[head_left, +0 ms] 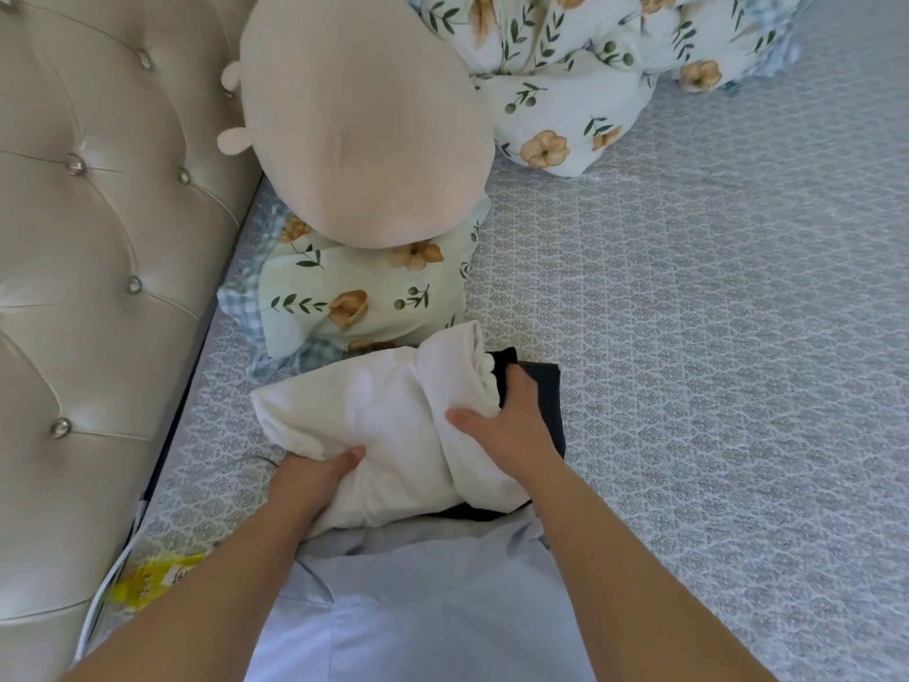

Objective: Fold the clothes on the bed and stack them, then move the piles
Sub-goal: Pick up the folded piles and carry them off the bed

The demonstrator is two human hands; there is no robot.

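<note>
With the folding seemingly done, my left hand [315, 477] grips the white garment [383, 425] topping the pile, my right hand [506, 425] clasps its dark clothes [543, 396] beneath, near the bed [713, 337] head, moving still ahead.

Single head view: you look steeply down and forward from above your own forearms, close over the bed [713, 337]. The tufted headboard [98, 238] fills the left edge; the floral duvet [565, 66] marks the far top limit of view.
</note>
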